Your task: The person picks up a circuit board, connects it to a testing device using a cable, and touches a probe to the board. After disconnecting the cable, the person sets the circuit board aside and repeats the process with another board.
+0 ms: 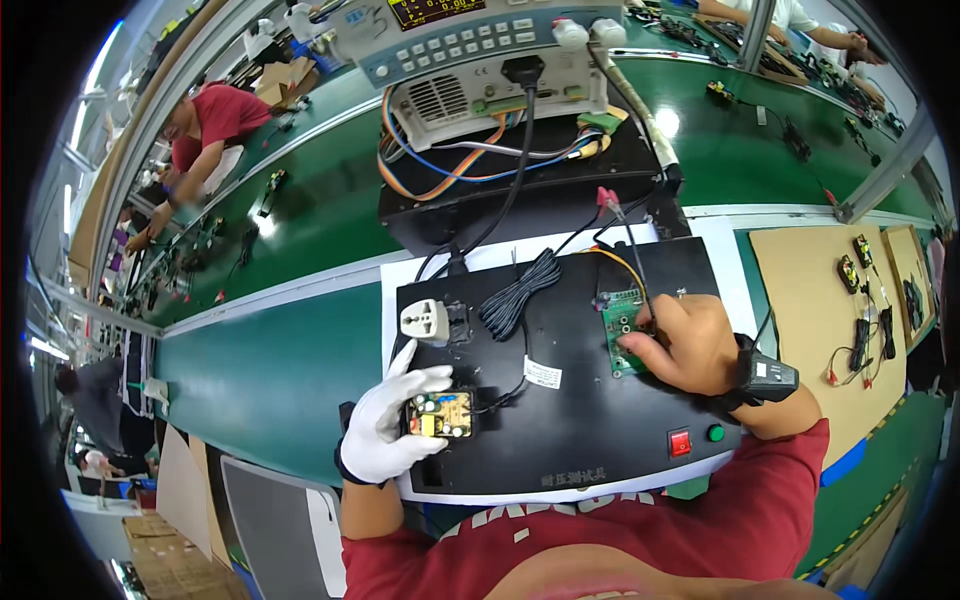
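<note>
My left hand [385,435], in a white glove, grips a small open circuit board [448,414] with yellow and blue parts by its edges. It rests on a black test box [570,430]. A black cord with a white label [543,374] runs from the board toward a coiled black cable [520,295]. My bare right hand [690,345] is closed at a green circuit board [620,362], thumb and fingers pinched together. A thin dark lead [636,258] goes down into those fingers; its tip is hidden. Pink-red clips [608,199] stand at the box's far edge.
A white socket [424,320] sits beyond my left hand; a red switch [680,443] and green button [716,433] are at the near right. A bench instrument [450,45] stands behind. Cardboard [800,300] bearing several boards lies right. Another person [225,115] works at the far left.
</note>
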Tool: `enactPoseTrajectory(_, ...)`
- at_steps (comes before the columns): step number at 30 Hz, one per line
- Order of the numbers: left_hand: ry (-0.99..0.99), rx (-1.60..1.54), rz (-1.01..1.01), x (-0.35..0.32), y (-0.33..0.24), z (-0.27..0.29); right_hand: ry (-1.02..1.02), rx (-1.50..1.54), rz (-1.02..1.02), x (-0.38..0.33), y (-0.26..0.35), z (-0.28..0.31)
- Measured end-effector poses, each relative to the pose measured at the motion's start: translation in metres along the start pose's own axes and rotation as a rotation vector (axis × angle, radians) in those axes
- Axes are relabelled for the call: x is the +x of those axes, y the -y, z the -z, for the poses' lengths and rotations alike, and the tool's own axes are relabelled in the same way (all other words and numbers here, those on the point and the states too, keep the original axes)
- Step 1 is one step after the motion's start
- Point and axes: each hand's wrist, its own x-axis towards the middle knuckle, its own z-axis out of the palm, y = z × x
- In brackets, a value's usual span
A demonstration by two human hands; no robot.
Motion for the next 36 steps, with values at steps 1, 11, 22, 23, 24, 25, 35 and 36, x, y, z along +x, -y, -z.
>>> enactPoseTrajectory(1, -0.010, -0.042, -0.026, 0.001, 0.001, -0.002, 0.004, 0.000, -0.008, 0.000, 0.000, 0.000)
enactPoseTrajectory(11, 0.014, -0.036, -0.033, 0.000, 0.003, 0.000, -0.094, -0.107, 0.060, -0.004, 0.004, 0.000)
enactPoseTrajectory(22, 0.043, 0.010, -0.078, 0.000, 0.004, 0.002, -0.108, -0.017, 0.071, -0.002, 0.006, -0.005)
enactPoseTrajectory(23, 0.023, -0.009, -0.074, -0.001, 0.004, 0.001, -0.122, -0.011, 0.120, -0.002, 0.004, -0.005)
enactPoseTrajectory(24, 0.011, -0.028, -0.061, -0.001, 0.003, -0.001, -0.113, -0.004, 0.137, -0.002, 0.003, -0.006)
enactPoseTrajectory(25, 0.008, 0.042, -0.079, -0.002, 0.001, -0.001, -0.093, 0.026, 0.147, -0.004, 0.001, -0.005)
enactPoseTrajectory(35, -0.177, 0.555, -0.067, -0.013, -0.027, -0.021, -0.396, 0.219, 0.116, -0.008, 0.005, 0.013)
enactPoseTrajectory(36, -0.202, 0.541, -0.024, -0.012, -0.029, -0.022, -0.417, 0.221, 0.227, -0.005, 0.007, 0.015)
